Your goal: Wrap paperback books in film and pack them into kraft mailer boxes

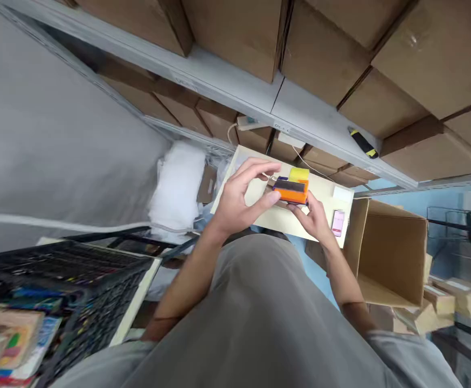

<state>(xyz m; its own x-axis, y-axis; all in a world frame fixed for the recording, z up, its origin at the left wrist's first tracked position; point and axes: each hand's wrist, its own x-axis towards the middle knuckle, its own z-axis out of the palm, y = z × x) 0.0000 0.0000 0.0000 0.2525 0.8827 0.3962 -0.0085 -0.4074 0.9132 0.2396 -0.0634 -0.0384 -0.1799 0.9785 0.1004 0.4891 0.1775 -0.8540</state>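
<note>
Orange-and-black block (291, 195) in hand – handling under way, set-down outstanding

Item located at the centre of the frame, over the cream tabletop (322, 196) and judged to be raised from it. Right hand (314, 218): closed on the block's lower right edge, thumb at the near side, the other fingers mostly hidden behind. Left hand (241, 196): spread wide, thumb tip at the block's left end and apparently touching it, fingers apart from the thumb along the upper side; whether it bears any load cannot be told. A yellow piece (299, 174) shows just above the block; whether the two are joined cannot be determined.

Progress, as judged: pick-up done, the block secured by the right hand; release not yet done. Further handling outstanding cannot be established from this view – markings on the block are not legible.

Surroundings: smartphone (338, 222), screen lit, at the tabletop's right end; open cardboard box (393, 253) at right of frame; utility knife (362, 143) on the grey shelf (235, 81), upper right, untouched by either hand
</note>
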